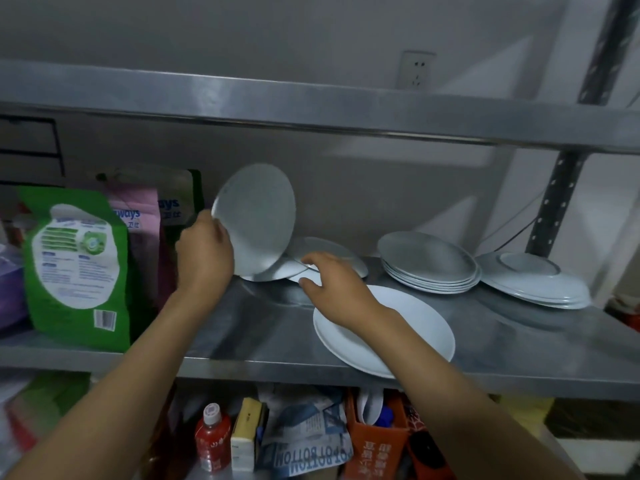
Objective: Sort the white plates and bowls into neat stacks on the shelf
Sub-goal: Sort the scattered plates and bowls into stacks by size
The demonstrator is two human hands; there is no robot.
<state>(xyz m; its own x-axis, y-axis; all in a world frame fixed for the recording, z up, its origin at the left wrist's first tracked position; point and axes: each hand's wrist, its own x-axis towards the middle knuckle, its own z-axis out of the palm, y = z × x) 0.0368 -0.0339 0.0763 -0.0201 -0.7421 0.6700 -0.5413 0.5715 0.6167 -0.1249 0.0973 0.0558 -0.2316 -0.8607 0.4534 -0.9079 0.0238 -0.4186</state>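
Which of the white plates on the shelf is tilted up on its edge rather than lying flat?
The plate gripped by the left hand, beside the green bag. It stands nearly upright; the other plates lie flat or in low stacks.

The left hand (204, 252) grips a white plate (258, 216) by its rim, tilted nearly upright above the steel shelf (242, 327). The right hand (337, 289) reaches to low-lying plates (329, 252) behind. A large plate (422, 337) lies near the front edge; two stacks (429, 268) (533, 282) sit right.
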